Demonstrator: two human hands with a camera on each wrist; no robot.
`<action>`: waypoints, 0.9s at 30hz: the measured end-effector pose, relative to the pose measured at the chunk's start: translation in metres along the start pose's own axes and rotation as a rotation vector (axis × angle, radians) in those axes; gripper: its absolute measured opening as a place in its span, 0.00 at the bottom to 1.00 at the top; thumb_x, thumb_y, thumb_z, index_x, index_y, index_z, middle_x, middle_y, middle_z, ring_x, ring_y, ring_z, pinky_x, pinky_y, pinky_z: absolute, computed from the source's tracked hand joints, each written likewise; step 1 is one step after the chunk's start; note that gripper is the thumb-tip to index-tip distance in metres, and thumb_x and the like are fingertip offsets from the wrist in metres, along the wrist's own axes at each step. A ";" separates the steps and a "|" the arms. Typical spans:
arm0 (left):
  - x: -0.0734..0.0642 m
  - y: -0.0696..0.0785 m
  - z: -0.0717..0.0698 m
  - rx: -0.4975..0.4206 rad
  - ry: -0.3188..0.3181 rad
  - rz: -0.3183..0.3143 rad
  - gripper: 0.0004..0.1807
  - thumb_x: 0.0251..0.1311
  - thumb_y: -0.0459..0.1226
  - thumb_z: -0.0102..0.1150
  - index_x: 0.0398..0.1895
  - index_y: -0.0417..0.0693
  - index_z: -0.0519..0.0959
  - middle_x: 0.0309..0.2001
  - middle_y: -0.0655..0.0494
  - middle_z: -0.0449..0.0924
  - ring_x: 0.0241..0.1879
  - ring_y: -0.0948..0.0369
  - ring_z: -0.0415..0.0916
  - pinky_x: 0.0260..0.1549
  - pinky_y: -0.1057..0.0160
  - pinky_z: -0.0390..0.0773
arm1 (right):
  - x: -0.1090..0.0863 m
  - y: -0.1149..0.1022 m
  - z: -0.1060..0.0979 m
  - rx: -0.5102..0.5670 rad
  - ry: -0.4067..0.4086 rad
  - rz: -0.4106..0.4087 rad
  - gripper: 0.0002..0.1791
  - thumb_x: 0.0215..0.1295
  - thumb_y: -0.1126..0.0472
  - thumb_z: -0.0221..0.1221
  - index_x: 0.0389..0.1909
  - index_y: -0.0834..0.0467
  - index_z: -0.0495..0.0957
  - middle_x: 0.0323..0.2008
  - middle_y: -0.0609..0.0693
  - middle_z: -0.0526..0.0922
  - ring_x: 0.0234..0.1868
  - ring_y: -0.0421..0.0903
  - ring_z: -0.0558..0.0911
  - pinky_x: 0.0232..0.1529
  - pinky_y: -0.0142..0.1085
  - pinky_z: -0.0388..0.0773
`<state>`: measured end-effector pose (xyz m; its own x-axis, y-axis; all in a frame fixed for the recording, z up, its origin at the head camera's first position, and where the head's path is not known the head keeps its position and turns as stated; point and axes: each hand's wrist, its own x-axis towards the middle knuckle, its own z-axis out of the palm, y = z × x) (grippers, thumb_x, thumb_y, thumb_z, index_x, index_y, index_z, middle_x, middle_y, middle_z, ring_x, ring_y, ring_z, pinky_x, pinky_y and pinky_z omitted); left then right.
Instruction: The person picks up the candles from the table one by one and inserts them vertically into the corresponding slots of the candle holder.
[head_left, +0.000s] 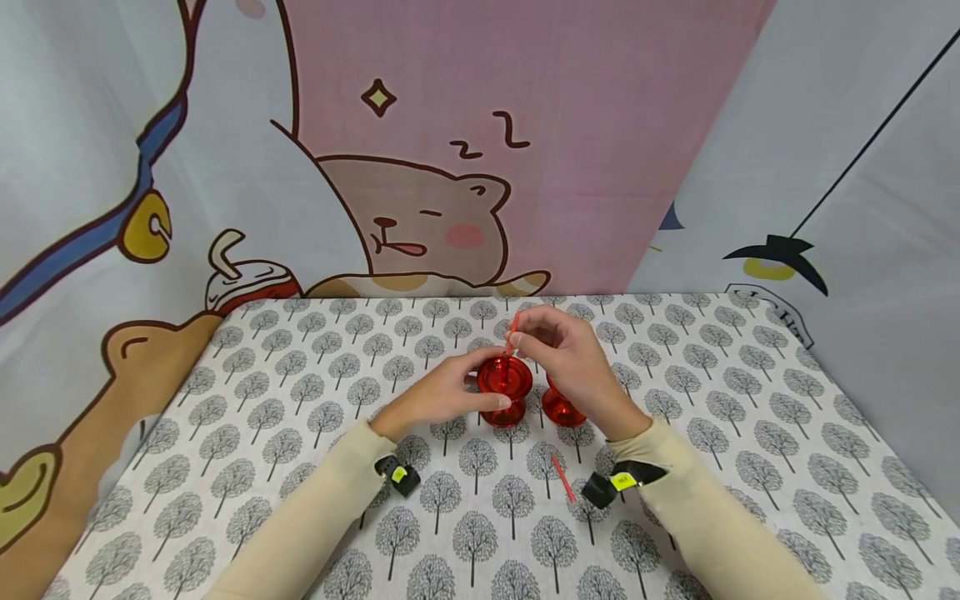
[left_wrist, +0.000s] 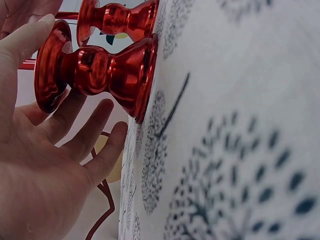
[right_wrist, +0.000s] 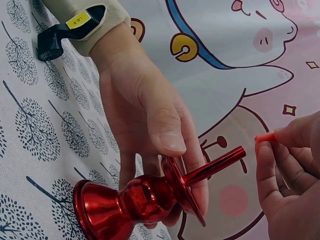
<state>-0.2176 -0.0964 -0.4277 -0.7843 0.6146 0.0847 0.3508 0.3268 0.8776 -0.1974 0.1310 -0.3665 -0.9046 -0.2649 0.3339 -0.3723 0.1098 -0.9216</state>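
Note:
My left hand (head_left: 438,390) holds a shiny red candle holder (head_left: 512,410) by its wide upper dish, thumb on the near side and fingers round the far side. The holder stands upright on the cloth, and a slim red tube (right_wrist: 215,166) rises from the dish's middle. Between thumb and fingertips, my right hand (head_left: 567,354) pinches a thin red candle (head_left: 514,325) above that tube. In the right wrist view a small gap separates the candle's lower end from the tube's top. A second red candle holder (head_left: 561,408) stands just right, partly hidden by my right hand.
Another thin red candle (head_left: 562,477) lies on the tree-patterned tablecloth (head_left: 480,542), nearer my body between the forearms. Behind the table hangs a cartoon-printed curtain (head_left: 600,125). Both wrists carry small black cameras.

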 end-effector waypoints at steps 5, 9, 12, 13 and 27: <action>-0.001 0.000 0.000 -0.002 0.002 -0.005 0.43 0.70 0.42 0.75 0.84 0.45 0.67 0.68 0.48 0.81 0.67 0.51 0.80 0.66 0.55 0.81 | 0.000 0.002 0.000 -0.007 0.001 -0.007 0.05 0.76 0.69 0.66 0.47 0.67 0.84 0.43 0.56 0.89 0.41 0.56 0.85 0.45 0.32 0.84; -0.001 -0.001 0.000 -0.004 0.003 -0.005 0.43 0.70 0.42 0.75 0.84 0.45 0.67 0.68 0.48 0.81 0.67 0.51 0.80 0.66 0.55 0.81 | 0.000 0.002 0.001 -0.004 -0.001 -0.015 0.04 0.76 0.70 0.66 0.47 0.67 0.84 0.43 0.56 0.89 0.41 0.56 0.85 0.45 0.32 0.84; -0.001 -0.001 0.000 -0.006 0.004 -0.003 0.42 0.70 0.43 0.74 0.84 0.44 0.67 0.67 0.47 0.81 0.66 0.52 0.80 0.66 0.55 0.81 | 0.000 0.001 0.001 -0.001 0.000 -0.018 0.04 0.76 0.70 0.66 0.47 0.66 0.84 0.43 0.57 0.88 0.41 0.55 0.85 0.45 0.32 0.83; -0.001 -0.001 0.000 -0.005 0.004 -0.002 0.42 0.70 0.43 0.74 0.84 0.45 0.67 0.67 0.48 0.81 0.66 0.52 0.80 0.66 0.55 0.81 | 0.000 0.001 0.001 -0.002 0.002 -0.017 0.04 0.76 0.70 0.66 0.47 0.66 0.84 0.43 0.56 0.88 0.41 0.54 0.85 0.45 0.32 0.83; -0.001 0.000 0.000 -0.002 0.001 0.012 0.42 0.70 0.42 0.74 0.84 0.44 0.67 0.66 0.48 0.82 0.65 0.53 0.81 0.66 0.55 0.82 | -0.001 0.002 0.002 -0.028 -0.001 -0.024 0.04 0.77 0.70 0.66 0.47 0.65 0.84 0.43 0.57 0.87 0.41 0.54 0.85 0.46 0.33 0.83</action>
<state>-0.2166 -0.0968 -0.4276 -0.7807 0.6176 0.0954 0.3591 0.3183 0.8773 -0.1971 0.1292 -0.3691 -0.8950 -0.2690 0.3559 -0.3998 0.1299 -0.9073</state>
